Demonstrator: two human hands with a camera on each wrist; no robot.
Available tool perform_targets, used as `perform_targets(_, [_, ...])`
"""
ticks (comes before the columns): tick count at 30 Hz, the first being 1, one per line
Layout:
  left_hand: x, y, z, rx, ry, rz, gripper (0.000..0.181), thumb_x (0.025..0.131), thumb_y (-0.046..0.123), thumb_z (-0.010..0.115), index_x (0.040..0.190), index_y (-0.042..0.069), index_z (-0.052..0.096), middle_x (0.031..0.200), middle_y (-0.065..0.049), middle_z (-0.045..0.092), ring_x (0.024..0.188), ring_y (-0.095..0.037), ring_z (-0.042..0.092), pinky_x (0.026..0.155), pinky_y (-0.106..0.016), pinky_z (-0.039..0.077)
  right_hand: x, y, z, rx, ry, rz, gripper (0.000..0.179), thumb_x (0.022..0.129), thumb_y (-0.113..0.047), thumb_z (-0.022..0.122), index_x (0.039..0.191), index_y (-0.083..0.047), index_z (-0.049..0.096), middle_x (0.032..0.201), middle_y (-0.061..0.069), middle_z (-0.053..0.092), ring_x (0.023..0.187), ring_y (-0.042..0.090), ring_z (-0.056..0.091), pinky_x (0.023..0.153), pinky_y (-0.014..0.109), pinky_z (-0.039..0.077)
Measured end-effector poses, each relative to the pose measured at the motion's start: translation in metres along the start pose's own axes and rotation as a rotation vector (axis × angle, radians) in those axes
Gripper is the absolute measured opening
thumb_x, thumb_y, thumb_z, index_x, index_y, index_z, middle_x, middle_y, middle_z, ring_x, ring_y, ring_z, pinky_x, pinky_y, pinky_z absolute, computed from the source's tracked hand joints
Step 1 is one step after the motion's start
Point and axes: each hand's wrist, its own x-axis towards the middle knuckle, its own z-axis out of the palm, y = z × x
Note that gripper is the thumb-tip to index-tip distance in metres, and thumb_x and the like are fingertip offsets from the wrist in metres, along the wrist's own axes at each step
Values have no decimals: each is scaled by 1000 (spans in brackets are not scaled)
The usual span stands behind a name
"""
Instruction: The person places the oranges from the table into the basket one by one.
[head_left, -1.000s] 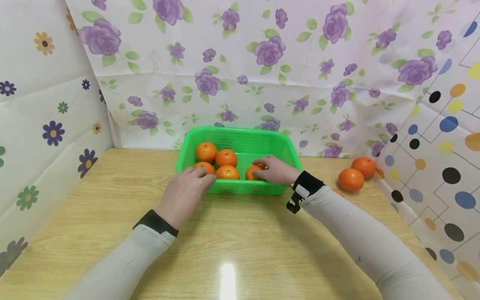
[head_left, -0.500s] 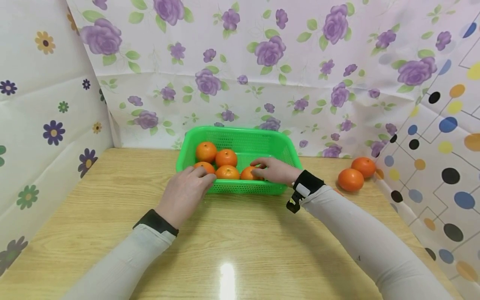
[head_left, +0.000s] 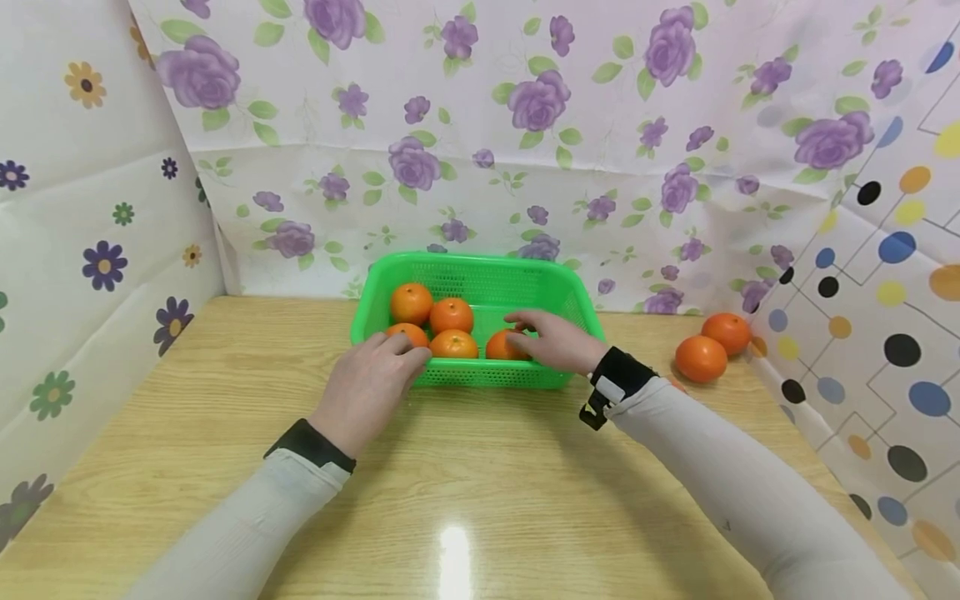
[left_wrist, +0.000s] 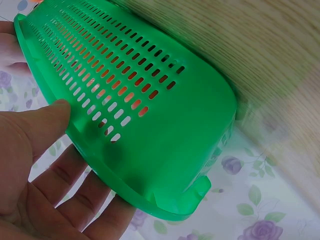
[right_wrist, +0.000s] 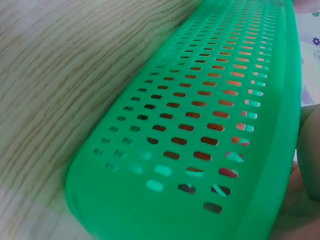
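Note:
A green plastic basket [head_left: 487,374] with slotted walls stands on the table against the back cloth. My left hand [head_left: 369,383] grips its front rim near the left end, the thumb outside and the fingers behind the rim in the left wrist view. Inside, several oranges [head_left: 453,343] lie gathered on the left. My right hand [head_left: 558,340] reaches over the front rim, its loosely bent fingers and thumb at a separate orange [head_left: 504,345] on the right side. The basket's front wall [right_wrist: 125,200] hides most of the right hand in the right wrist view.
Two oranges [head_left: 702,359] lie on the wooden table [head_left: 480,467] right of the basket. A sliver of another orange [head_left: 677,383] shows behind the right forearm. Patterned cloths stand at the left, back and right.
The orange by my right hand has shifted left, then slightly back right, while that hand has stayed nearly in place. My left hand keeps its hold on the basket.

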Motion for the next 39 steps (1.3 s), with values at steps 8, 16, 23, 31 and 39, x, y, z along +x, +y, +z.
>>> perform_targets(8, [0, 0, 1, 3, -7, -8, 17, 93, 8, 91, 104, 13, 79, 99, -5, 71, 86, -29, 65, 74, -38, 61, -8, 0, -4, -60, 86, -44, 52, 116, -26, 59, 160, 2, 53, 159, 23, 57, 148, 41, 53, 122, 54, 43])
perform_targets(16, [1, 0, 0, 6, -13, -9, 16, 93, 8, 90, 106, 12, 81, 99, -6, 71, 85, -29, 64, 73, -38, 61, -32, -1, -10, -222, 226, -78, 52, 113, -23, 66, 159, -3, 55, 158, 22, 57, 149, 42, 51, 122, 57, 43])
perform_targets(23, [0, -1, 1, 9, -13, -4, 15, 94, 8, 90, 105, 12, 81, 100, -6, 72, 86, -29, 65, 74, -39, 62, -42, 8, -6, -304, 314, -129, 51, 112, -23, 68, 158, -4, 56, 159, 20, 56, 151, 39, 49, 120, 57, 45])
perform_targets(31, [1, -1, 1, 7, -9, -2, 16, 93, 7, 90, 105, 11, 81, 100, -6, 72, 86, -29, 66, 75, -39, 62, -46, 17, -3, -348, 388, -185, 52, 110, -23, 72, 156, -2, 58, 156, 19, 57, 147, 40, 52, 118, 56, 48])
perform_targets(39, [1, 0, 1, 8, -4, 3, 16, 93, 7, 91, 104, 12, 80, 100, -6, 72, 87, -30, 66, 75, -40, 62, -51, 21, -3, -387, 420, -214, 52, 110, -22, 72, 156, -1, 58, 157, 22, 55, 148, 42, 50, 125, 57, 40])
